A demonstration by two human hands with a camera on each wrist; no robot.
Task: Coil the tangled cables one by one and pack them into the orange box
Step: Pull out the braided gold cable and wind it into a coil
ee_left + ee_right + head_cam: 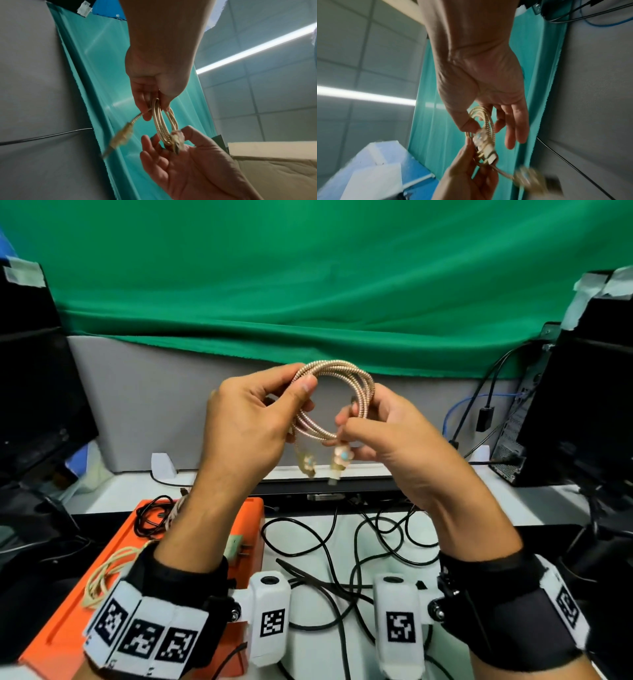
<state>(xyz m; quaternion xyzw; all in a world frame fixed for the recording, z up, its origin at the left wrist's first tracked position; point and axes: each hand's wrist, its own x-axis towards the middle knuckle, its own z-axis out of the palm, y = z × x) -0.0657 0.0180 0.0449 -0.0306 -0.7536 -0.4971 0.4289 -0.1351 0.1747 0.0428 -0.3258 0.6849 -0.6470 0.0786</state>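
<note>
A gold braided cable [346,392] is wound into a round coil and held up in the air over the desk. My left hand [250,419] pinches the coil's left side between thumb and fingers. My right hand [376,429] pinches the coil's lower right near one plug [340,462]; the other plug [308,465] dangles blurred below. In the left wrist view the coil [161,121] hangs from the left hand's fingers. In the right wrist view the coil [486,127] sits under the thumb, the outer fingers straight. The orange box [85,611] lies at the lower left.
Inside the orange box lie a cream coiled cable [106,573], a black cable [150,518] and a small plug adapter [236,546]. Tangled black cables [342,559] spread over the white desk. Dark monitors stand at both sides; a green cloth hangs behind.
</note>
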